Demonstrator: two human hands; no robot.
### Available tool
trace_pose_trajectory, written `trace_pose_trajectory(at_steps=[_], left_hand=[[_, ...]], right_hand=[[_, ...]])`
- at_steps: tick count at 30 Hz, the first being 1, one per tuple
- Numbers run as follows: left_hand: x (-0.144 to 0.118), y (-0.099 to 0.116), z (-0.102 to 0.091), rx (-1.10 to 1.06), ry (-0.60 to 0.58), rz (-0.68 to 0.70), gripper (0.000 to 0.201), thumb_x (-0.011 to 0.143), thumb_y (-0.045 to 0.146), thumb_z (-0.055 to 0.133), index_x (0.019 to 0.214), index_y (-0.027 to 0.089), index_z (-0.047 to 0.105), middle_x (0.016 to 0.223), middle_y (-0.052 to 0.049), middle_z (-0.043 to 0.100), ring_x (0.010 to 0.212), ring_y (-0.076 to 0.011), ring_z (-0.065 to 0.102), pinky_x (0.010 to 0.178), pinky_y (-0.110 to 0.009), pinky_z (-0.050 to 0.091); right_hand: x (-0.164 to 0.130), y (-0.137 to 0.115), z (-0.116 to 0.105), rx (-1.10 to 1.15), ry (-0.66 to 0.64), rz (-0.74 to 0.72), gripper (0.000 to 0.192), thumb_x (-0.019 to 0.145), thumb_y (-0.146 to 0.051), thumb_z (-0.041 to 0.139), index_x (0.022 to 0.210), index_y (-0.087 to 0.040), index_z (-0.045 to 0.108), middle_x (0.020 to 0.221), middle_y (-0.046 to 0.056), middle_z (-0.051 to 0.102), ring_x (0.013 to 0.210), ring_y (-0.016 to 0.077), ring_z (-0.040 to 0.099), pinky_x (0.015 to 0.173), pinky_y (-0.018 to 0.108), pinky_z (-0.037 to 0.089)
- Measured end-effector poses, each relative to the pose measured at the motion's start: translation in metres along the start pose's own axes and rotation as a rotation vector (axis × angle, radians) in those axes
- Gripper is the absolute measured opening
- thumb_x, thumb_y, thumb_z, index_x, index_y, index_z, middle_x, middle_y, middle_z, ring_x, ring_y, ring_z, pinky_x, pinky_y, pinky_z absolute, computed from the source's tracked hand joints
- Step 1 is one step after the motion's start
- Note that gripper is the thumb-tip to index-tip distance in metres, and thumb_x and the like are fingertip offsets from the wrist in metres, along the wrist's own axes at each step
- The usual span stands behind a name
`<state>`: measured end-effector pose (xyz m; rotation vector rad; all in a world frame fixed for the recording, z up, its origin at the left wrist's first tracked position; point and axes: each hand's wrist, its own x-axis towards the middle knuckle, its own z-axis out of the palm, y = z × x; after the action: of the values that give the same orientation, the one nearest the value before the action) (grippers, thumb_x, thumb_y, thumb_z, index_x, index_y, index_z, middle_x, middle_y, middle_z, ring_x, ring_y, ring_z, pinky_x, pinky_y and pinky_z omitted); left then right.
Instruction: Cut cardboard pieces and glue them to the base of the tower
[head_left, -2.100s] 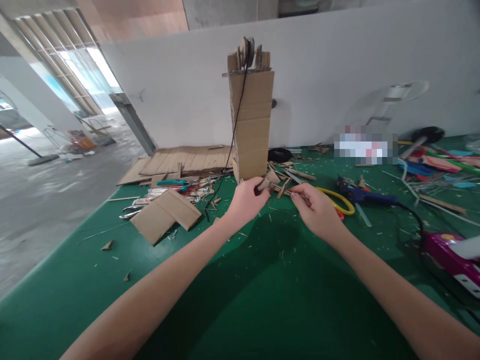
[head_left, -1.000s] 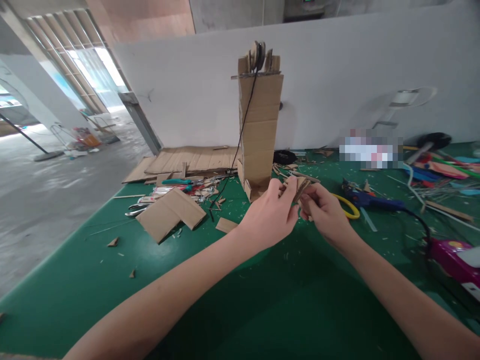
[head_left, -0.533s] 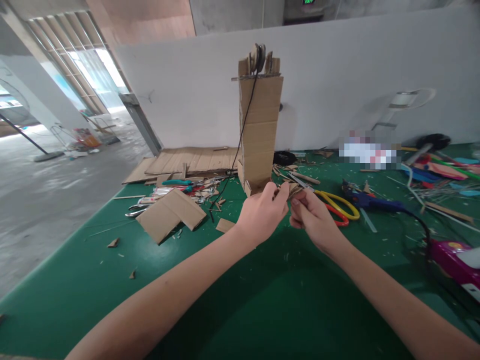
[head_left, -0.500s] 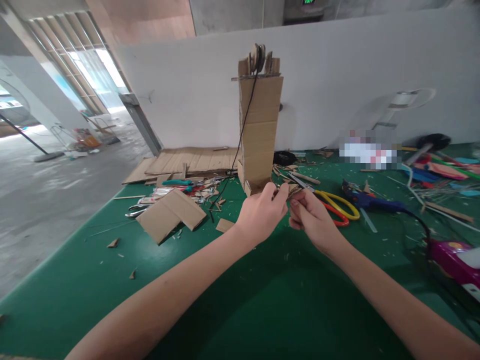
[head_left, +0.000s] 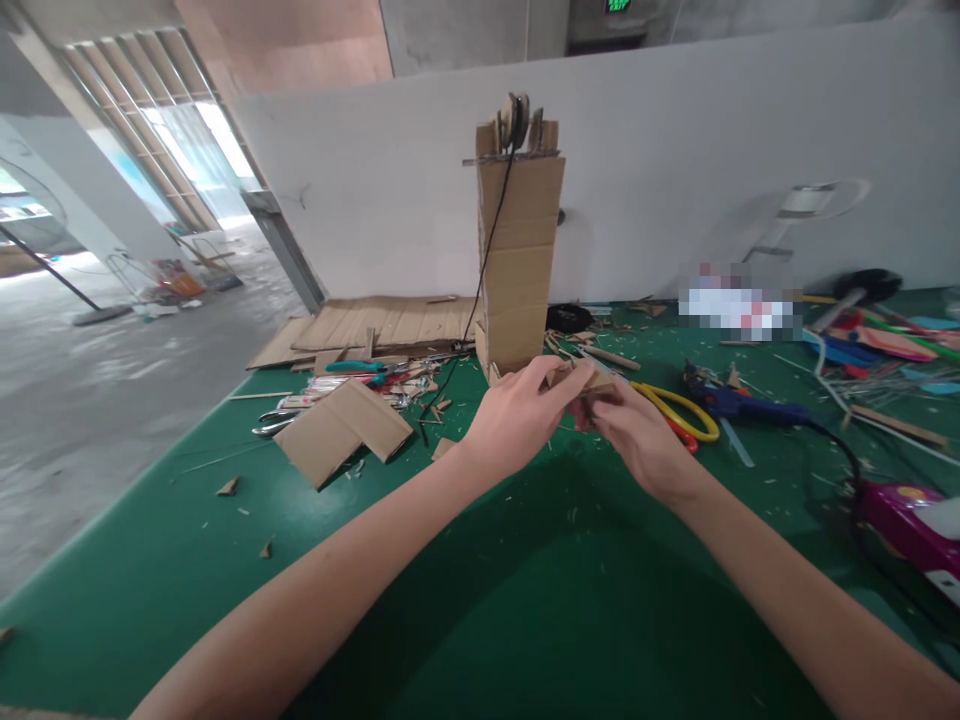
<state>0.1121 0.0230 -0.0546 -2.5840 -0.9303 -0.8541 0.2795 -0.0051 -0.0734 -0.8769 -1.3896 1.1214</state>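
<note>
Between my two hands is a small piece of cardboard [head_left: 596, 383], partly hidden by my fingers. My left hand [head_left: 517, 410] closes on its left side, fingers bent over the top. My right hand [head_left: 637, 430] grips it from the right and below. Just behind them rises a tall cardboard tower [head_left: 521, 260], upright, with round cardboard discs [head_left: 516, 120] at its top. A black cord [head_left: 495, 225] hangs from the discs down the tower's left side to the table. Scissors with yellow and red handles [head_left: 686, 412] lie beside my right hand.
On the green table [head_left: 420, 620], a blue glue gun [head_left: 742, 402] and a magenta device [head_left: 911, 520] lie to the right. Left are cut cardboard pieces [head_left: 341, 430], pliers [head_left: 356, 366] and scraps. A cardboard sheet [head_left: 390, 322] lies by the white wall [head_left: 375, 200].
My hands have shifted their grip on the small cardboard piece, and more of it shows. My right hand has turned and moved slightly right, covering more of the scissors. The tower stays put.
</note>
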Motion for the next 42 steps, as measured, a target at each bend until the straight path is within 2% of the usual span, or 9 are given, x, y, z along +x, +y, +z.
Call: trace_pose_trajectory(at_steps=[6,9,12,15,19,24,32,38,42], left_hand=[[-0.003,0.0,-0.003,-0.39,0.032,0.096,0.041,0.084,0.013,0.045,0.123,0.024,0.04,0.134,-0.014,0.039,0.121,-0.0247,0.046,0.09,-0.04,0.048],[-0.002,0.004,-0.001,-0.758,0.124,-0.13,0.044,0.083,0.015,0.049,0.123,0.021,0.032,0.135,-0.016,0.038,0.116,-0.0207,0.051,0.085,-0.034,0.052],[0.005,0.004,0.001,-0.939,0.109,-0.401,0.036,0.087,0.021,0.046,0.122,0.017,0.038,0.119,-0.014,0.053,0.098,-0.0162,0.059,0.078,-0.029,0.053],[0.01,0.001,0.002,-0.972,-0.02,-0.484,0.031,0.085,0.025,0.052,0.114,0.015,0.052,0.098,-0.008,0.063,0.084,-0.0148,0.061,0.073,-0.029,0.052],[0.011,-0.003,0.004,-1.021,-0.116,-0.45,0.022,0.084,0.027,0.054,0.102,0.015,0.057,0.094,-0.006,0.065,0.081,-0.0145,0.062,0.073,-0.029,0.052],[0.008,-0.005,0.006,-0.954,-0.156,-0.434,0.012,0.083,0.022,0.054,0.093,0.014,0.056,0.087,-0.005,0.065,0.079,-0.0146,0.062,0.072,-0.03,0.051],[0.006,0.001,0.01,-0.886,-0.126,-0.457,0.01,0.082,0.018,0.052,0.09,0.015,0.056,0.084,-0.004,0.064,0.075,-0.0133,0.06,0.069,-0.029,0.05],[0.008,0.001,0.008,-1.488,-0.211,-0.68,0.027,0.089,0.041,0.048,0.096,0.016,0.057,0.096,-0.007,0.062,0.085,-0.0156,0.062,0.072,-0.032,0.055],[0.011,0.001,0.003,-1.751,-0.324,-0.874,0.029,0.092,0.039,0.044,0.101,0.016,0.059,0.103,-0.011,0.064,0.081,-0.0164,0.066,0.07,-0.033,0.056]], right_hand=[[0.001,-0.005,0.0,-0.012,0.097,-0.007,0.027,0.086,-0.045,0.052,0.1,-0.024,0.061,0.105,0.007,0.063,0.097,0.02,0.058,0.079,0.035,0.051],[0.001,-0.003,0.0,0.023,0.078,-0.008,0.025,0.084,-0.042,0.057,0.1,-0.023,0.063,0.104,0.006,0.065,0.097,0.0193,0.059,0.083,0.036,0.05],[0.001,-0.001,0.0,0.073,0.028,-0.012,0.025,0.085,-0.039,0.058,0.103,-0.023,0.063,0.103,0.006,0.066,0.094,0.0193,0.061,0.083,0.036,0.05],[0.002,-0.001,-0.001,-0.005,0.043,-0.038,0.025,0.087,-0.038,0.053,0.106,-0.024,0.062,0.111,0.006,0.062,0.101,0.0203,0.058,0.083,0.036,0.049],[0.003,-0.003,-0.006,-0.391,0.161,-0.1,0.023,0.085,-0.04,0.053,0.093,-0.021,0.064,0.11,0.009,0.059,0.104,0.0233,0.054,0.081,0.036,0.048],[0.003,-0.002,-0.007,-0.587,0.127,-0.126,0.02,0.085,-0.036,0.053,0.09,-0.019,0.062,0.076,0.003,0.063,0.067,0.0176,0.056,0.059,0.03,0.045],[-0.001,-0.002,-0.005,-0.728,0.161,-0.16,0.022,0.086,-0.035,0.05,0.082,-0.017,0.062,0.068,0.003,0.061,0.059,0.0155,0.052,0.052,0.026,0.039],[-0.001,-0.002,-0.002,-0.68,0.206,-0.151,0.024,0.087,-0.039,0.05,0.079,-0.019,0.06,0.065,0.002,0.059,0.057,0.0156,0.053,0.049,0.026,0.039],[0.0,0.0,-0.001,-0.682,0.225,-0.213,0.023,0.088,-0.038,0.048,0.087,-0.019,0.062,0.078,0.005,0.062,0.069,0.018,0.057,0.055,0.027,0.044]])
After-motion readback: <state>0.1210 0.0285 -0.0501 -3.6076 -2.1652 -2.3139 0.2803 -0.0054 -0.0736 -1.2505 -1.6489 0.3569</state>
